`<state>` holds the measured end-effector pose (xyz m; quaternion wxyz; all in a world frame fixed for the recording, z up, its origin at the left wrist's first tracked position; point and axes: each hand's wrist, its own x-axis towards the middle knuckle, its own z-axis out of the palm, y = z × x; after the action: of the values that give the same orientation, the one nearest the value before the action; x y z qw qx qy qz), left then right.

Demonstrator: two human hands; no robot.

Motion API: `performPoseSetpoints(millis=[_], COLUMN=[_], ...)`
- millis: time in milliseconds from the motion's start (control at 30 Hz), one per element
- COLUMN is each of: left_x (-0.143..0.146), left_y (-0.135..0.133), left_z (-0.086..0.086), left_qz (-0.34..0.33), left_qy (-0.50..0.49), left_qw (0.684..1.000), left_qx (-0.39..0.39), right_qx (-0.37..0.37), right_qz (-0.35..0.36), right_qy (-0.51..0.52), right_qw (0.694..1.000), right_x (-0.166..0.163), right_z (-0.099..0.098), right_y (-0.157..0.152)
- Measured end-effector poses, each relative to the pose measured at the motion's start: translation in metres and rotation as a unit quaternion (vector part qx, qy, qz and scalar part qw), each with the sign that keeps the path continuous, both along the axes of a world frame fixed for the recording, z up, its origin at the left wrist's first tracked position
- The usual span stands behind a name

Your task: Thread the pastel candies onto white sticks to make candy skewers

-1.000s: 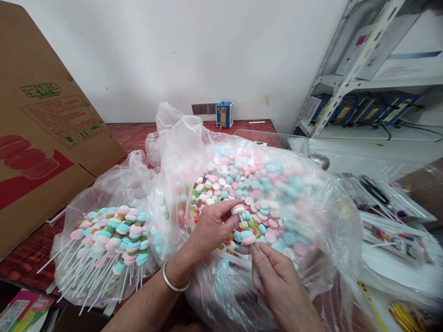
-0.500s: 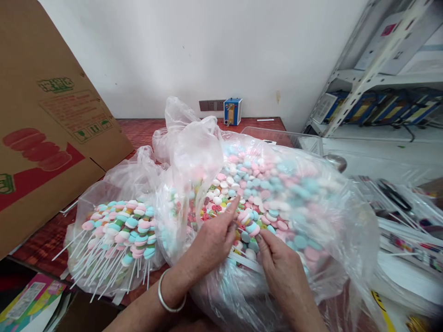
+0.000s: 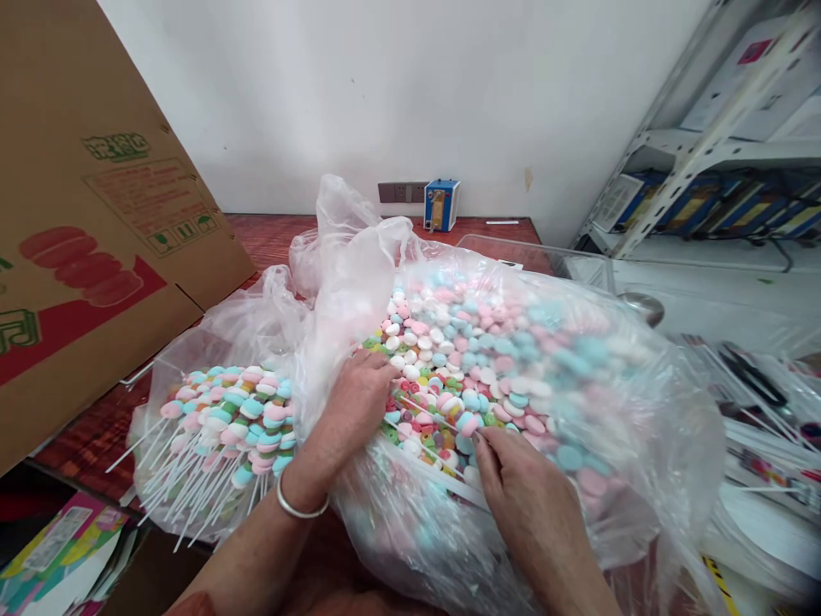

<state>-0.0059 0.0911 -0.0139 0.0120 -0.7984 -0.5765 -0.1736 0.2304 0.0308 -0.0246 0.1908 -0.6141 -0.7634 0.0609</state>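
Note:
A large clear plastic bag [image 3: 410, 530] lies open in front of me, heaped with pink, blue and white round candies [image 3: 493, 342] and small ring gummies [image 3: 420, 406]. My right hand [image 3: 529, 492] pinches a candy skewer [image 3: 469, 424] over the heap; pink, white and blue pieces sit at its end, and a thin white stick seems to run off to the left. My left hand [image 3: 360, 398], with a bangle at the wrist, is down at the left side of the heap. Its fingers are bent among green gummies and white candies; what they grip is hidden.
Left of the big bag, a smaller bag [image 3: 250, 321] holds many finished candy skewers [image 3: 234, 419], sticks toward me. A tall cardboard box [image 3: 115, 205] stands farther left. At the wall is a small blue device [image 3: 441, 205]. A shelf rack [image 3: 680, 154] and a metal bowl [image 3: 643, 306] are at right.
My left hand has moved left, away from the skewer, to the gummies at the bag's left side. My right hand still holds the skewer in about the same place. The view has shifted slightly.

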Motion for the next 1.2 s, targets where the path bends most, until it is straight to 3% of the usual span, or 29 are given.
performPoseSetpoints(millis=[300, 567, 767, 1200], left_x=[-0.04, -0.029, -0.017, -0.016], left_y=[-0.033, -0.026, -0.012, -0.025], left_z=[0.016, 0.007, 0.003, 0.01], left_qz=[0.09, 0.039, 0.06, 0.084], left_qy=[-0.016, -0.057, -0.037, -0.263], left_qw=[0.995, 0.997, 0.997, 0.958], left_qx=[-0.028, 0.02, -0.005, -0.074], right_qx=[0.009, -0.001, 0.017, 0.074], right_qz=[0.045, 0.054, 0.06, 0.066], right_qy=[0.015, 0.002, -0.014, -0.009], right_qw=[0.999, 0.999, 0.998, 0.995], right_x=[0.002, -0.023, -0.036, -0.045], right_z=[-0.008, 0.004, 0.007, 0.006], right_y=[-0.002, -0.001, 0.004, 0.005])
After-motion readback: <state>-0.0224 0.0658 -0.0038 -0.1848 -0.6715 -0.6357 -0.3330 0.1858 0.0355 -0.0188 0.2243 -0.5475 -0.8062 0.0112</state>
